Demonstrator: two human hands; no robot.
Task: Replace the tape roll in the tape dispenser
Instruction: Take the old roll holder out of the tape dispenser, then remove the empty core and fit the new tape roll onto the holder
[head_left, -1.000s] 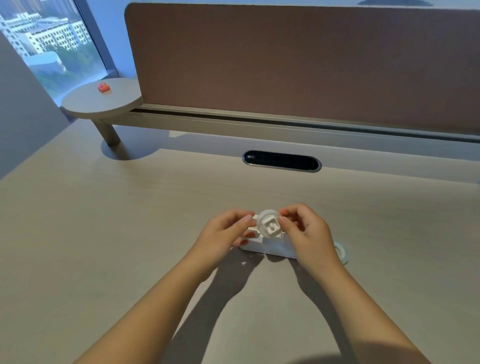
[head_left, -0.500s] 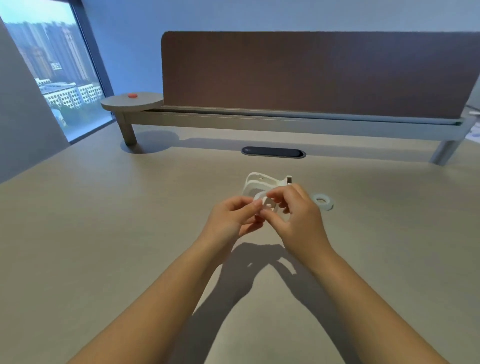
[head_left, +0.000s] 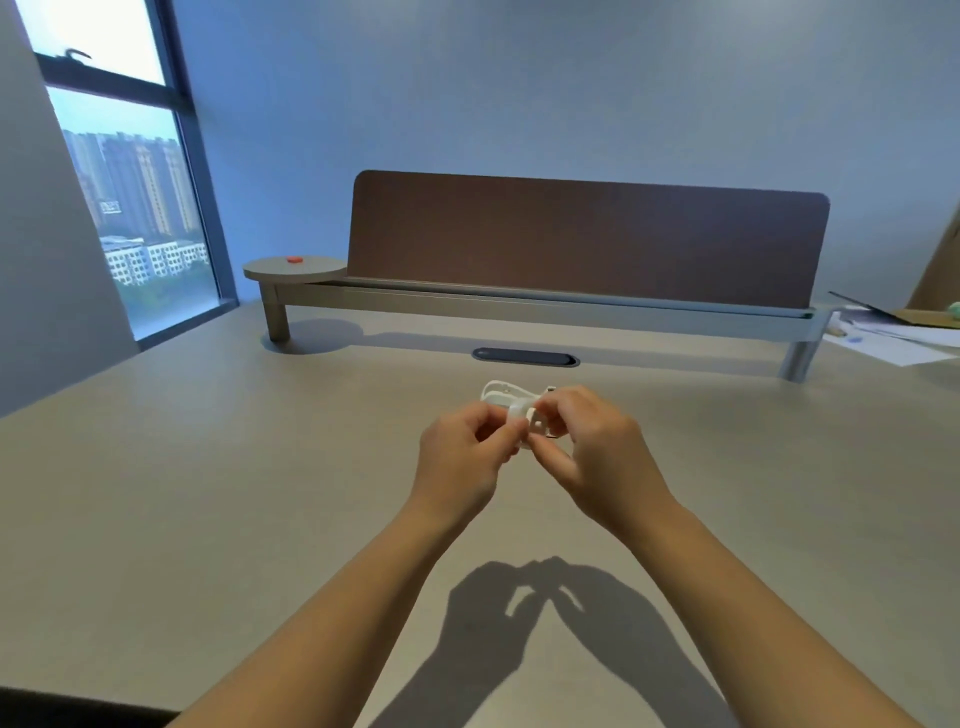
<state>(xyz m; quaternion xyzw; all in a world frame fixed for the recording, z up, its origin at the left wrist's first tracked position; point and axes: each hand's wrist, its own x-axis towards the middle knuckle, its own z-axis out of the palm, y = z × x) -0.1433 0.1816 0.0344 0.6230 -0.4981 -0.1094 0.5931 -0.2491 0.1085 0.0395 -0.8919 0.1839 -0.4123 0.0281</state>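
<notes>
Head view is showing both hands raised together above the desk (head_left: 218, 519), working on one small white part between them. The left hand (head_left: 460, 457) is pinching its near side with thumb and forefinger, while the right hand (head_left: 597, 452) is curling over the other side, fingers closed on the same piece. It is looking like the dispenser's spool core (head_left: 535, 423), though the fingers are hiding most of it, and whether tape is sitting on it cannot be told. Just beyond the fingertips, the white tape dispenser (head_left: 501, 391) is lying on the desk, mostly hidden behind the hands; its cradle is appearing empty. No loose tape roll is showing anywhere around the hands. Judging from this, the task is sitting near its middle: the core is already out of the body, while fitting the fresh roll on it, seating it back in the dispenser and threading the tape to the cutter are seemingly remaining.
</notes>
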